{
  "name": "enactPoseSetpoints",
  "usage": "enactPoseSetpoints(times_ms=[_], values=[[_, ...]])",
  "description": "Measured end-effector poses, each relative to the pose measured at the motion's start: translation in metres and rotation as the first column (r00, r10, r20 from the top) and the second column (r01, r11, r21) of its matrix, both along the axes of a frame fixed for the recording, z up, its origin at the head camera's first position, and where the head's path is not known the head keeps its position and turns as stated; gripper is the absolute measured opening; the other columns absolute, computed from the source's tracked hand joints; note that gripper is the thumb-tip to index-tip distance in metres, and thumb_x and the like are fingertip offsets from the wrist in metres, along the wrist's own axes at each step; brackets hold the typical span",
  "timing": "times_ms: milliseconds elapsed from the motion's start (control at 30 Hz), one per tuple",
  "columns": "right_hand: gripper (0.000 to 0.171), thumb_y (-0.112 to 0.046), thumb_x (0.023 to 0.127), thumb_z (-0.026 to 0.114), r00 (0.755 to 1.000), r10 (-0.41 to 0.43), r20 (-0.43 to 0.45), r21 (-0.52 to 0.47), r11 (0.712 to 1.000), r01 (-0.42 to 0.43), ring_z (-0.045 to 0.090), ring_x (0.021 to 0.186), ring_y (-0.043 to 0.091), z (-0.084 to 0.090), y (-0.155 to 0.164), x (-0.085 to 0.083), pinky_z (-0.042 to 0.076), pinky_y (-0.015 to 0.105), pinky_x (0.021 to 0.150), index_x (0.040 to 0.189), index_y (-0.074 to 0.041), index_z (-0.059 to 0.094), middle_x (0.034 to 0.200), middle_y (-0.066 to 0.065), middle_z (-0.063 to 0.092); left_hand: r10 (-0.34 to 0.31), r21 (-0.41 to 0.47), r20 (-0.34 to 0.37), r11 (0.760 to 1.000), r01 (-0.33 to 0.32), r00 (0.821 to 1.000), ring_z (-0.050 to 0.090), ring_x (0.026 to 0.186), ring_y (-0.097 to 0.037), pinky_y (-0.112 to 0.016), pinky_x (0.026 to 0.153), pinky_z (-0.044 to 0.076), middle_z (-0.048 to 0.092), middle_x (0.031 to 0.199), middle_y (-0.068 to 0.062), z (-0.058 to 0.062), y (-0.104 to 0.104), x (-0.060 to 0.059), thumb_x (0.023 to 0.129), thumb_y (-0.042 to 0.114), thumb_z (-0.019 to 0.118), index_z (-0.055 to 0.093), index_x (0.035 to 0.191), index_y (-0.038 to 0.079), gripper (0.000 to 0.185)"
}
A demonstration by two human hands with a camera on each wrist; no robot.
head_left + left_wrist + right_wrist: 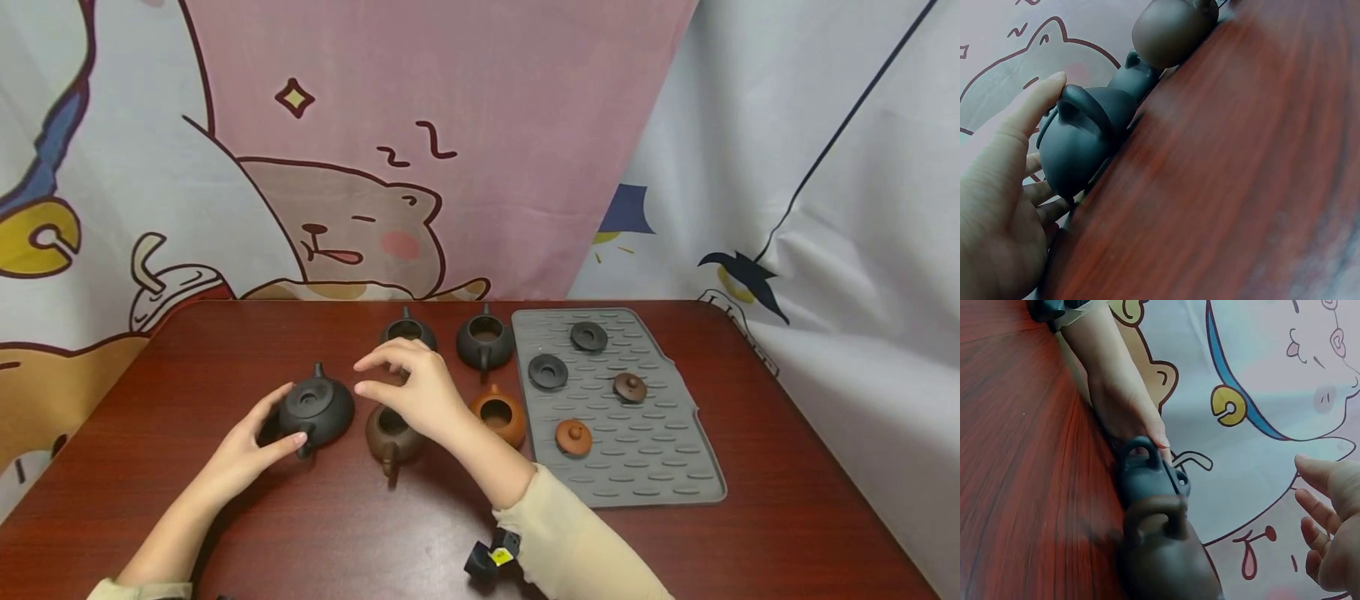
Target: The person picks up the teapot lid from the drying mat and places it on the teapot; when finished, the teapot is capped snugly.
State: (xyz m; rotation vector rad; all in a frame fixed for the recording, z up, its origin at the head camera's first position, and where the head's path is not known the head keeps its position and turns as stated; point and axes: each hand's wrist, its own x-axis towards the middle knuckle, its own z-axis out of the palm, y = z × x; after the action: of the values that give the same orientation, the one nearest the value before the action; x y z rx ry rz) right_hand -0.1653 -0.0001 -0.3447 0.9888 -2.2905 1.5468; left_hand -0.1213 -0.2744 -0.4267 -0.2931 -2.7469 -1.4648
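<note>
Fingers of the left hand [243, 454] cup the lidless black teapot [317, 408] on the table [787, 517] — steadying it; right hand [420, 392] hovers loosely spread, empty. Next probably calls for a lid [548, 372] from the grey mat [660, 475].

**Teapots left of the mat, lids on it**

On the table [787, 517], five lidless teapots stand in two rows. Front row: one teapot [315, 408] at left, a second [392, 435] in the middle, a third [498, 417] just beside the mat [660, 475]. Behind them stand two more [408, 331] [485, 340]. Four lids [588, 336] [548, 372] [630, 387] [573, 437] lie on the mat, apart from one another.
</note>
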Motion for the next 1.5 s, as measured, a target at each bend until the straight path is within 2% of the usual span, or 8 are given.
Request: enactPoseSetpoints(times_ms=[200,433,733,867,1133,1233,1400,1500], values=[[0.02,-0.012,0.078,0.08,1.0,0.001,0.004,-0.042,0.999,-0.001,0.053,0.09,0.012,0.005,0.021,0.007,0.045,0.026,0.076,0.098,-0.013,0.074,0.097,-0.011,0.064,0.003,-0.021,-0.028,1.0,-0.003,1.0,0.03,0.132,-0.039,-0.019,0.098,0.025,0.037,0.144,-0.021,-0.002,-0.002,0.0,0.089,0.023,0.07,0.028,0.15,0.01,0.076],[0.021,-0.011,0.077,0.08,0.999,-0.025,-0.033,-0.06,0.998,0.023,0.055,0.093,0.012,0.008,0.049,0.014,0.044,0.033,0.082,0.097,-0.011,0.075,0.098,-0.01,0.065,-0.003,-0.019,-0.036,1.0,0.003,0.999,0.03,0.131,-0.039,-0.013,0.095,0.023,0.037,0.144,-0.021,-0.003,-0.002,0.0,0.089,0.022,0.07,0.028,0.15,0.01,0.076],[0.022,-0.009,0.077,0.081,0.997,-0.068,-0.032,-0.078,0.995,0.065,0.053,0.085,0.016,0.002,0.093,0.017,0.044,0.028,0.07,0.097,-0.012,0.075,0.099,-0.006,0.065,0.006,-0.018,-0.027,1.0,-0.007,1.0,0.03,0.132,-0.039,-0.021,0.099,0.024,0.037,0.144,-0.022,-0.004,-0.003,0.001,0.089,0.022,0.07,0.028,0.15,0.009,0.076],[0.023,-0.01,0.077,0.081,0.993,-0.12,-0.005,-0.036,0.992,0.12,0.054,0.091,0.014,-0.003,0.116,0.018,0.045,0.03,0.077,0.099,-0.015,0.074,0.101,-0.007,0.065,0.007,-0.024,-0.021,1.0,-0.008,1.0,0.029,0.132,-0.04,-0.03,0.102,0.025,0.036,0.144,-0.022,-0.003,-0.003,0.001,0.089,0.023,0.07,0.027,0.15,0.008,0.076],[0.026,-0.007,0.076,0.08,0.974,-0.225,-0.016,0.03,0.974,0.225,0.054,0.091,0.015,-0.008,0.161,0.023,0.044,0.028,0.078,0.1,-0.012,0.074,0.102,-0.005,0.065,0.001,-0.017,-0.035,1.0,-0.002,0.999,0.031,0.131,-0.04,-0.017,0.097,0.024,0.038,0.143,-0.023,0.0,-0.002,-0.001,0.088,0.021,0.071,0.029,0.149,0.007,0.075],[0.026,-0.006,0.076,0.08,0.963,-0.269,-0.026,0.058,0.961,0.27,0.054,0.092,0.014,-0.009,0.177,0.024,0.043,0.024,0.076,0.101,-0.012,0.074,0.103,-0.004,0.065,0.003,-0.017,-0.027,1.0,-0.004,1.0,0.031,0.131,-0.04,-0.026,0.101,0.025,0.038,0.143,-0.022,-0.001,-0.002,-0.001,0.088,0.022,0.071,0.029,0.149,0.007,0.076],[0.027,-0.005,0.076,0.08,0.937,-0.347,-0.035,0.098,0.932,0.349,0.053,0.095,0.014,-0.013,0.199,0.027,0.04,0.024,0.078,0.102,-0.012,0.074,0.103,-0.002,0.065,-0.003,-0.002,-0.009,1.0,0.003,1.0,0.028,0.132,-0.041,-0.056,0.101,0.023,0.036,0.145,-0.023,-0.002,-0.001,-0.001,0.088,0.022,0.07,0.027,0.15,0.006,0.077],[0.027,-0.007,0.077,0.08,0.918,-0.395,-0.035,0.129,0.909,0.396,0.052,0.09,0.013,-0.018,0.212,0.027,0.04,0.024,0.076,0.103,-0.012,0.074,0.103,-0.002,0.065,-0.001,-0.004,-0.01,1.0,0.001,1.0,0.029,0.132,-0.041,-0.054,0.102,0.023,0.036,0.144,-0.023,-0.002,-0.002,0.0,0.088,0.022,0.07,0.027,0.15,0.007,0.077]])
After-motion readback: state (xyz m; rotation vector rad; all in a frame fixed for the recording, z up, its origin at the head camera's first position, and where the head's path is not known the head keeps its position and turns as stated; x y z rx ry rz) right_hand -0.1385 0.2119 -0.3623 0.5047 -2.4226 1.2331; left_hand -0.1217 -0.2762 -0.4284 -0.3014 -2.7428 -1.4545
